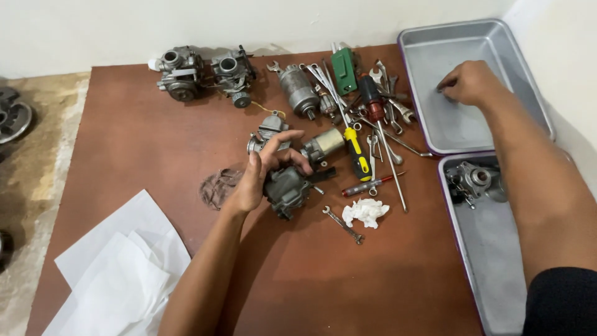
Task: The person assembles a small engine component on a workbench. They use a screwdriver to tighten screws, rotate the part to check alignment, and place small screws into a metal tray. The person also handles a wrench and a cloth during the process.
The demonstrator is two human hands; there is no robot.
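Observation:
My left hand (pixel 261 171) rests on a dark grey carburettor (pixel 287 190) in the middle of the brown board, fingers wrapped over its top. My right hand (pixel 467 82) reaches into the far metal tray (pixel 429 43), fingertips pinched together at the tray floor; whatever small thing is between them is hidden. A second carburettor body (pixel 477 180) lies in the near metal tray (pixel 491 261), under my right forearm.
Two carburettors (pixel 205 73) stand at the board's far edge. A pile of wrenches and screwdrivers (pixel 367 118), a starter motor (pixel 297 90) and a yellow-handled screwdriver (pixel 357 152) lie centre-right. White paper sheets (pixel 118 274), a brown rag (pixel 217 186) and crumpled tissue (pixel 365 213) sit nearer.

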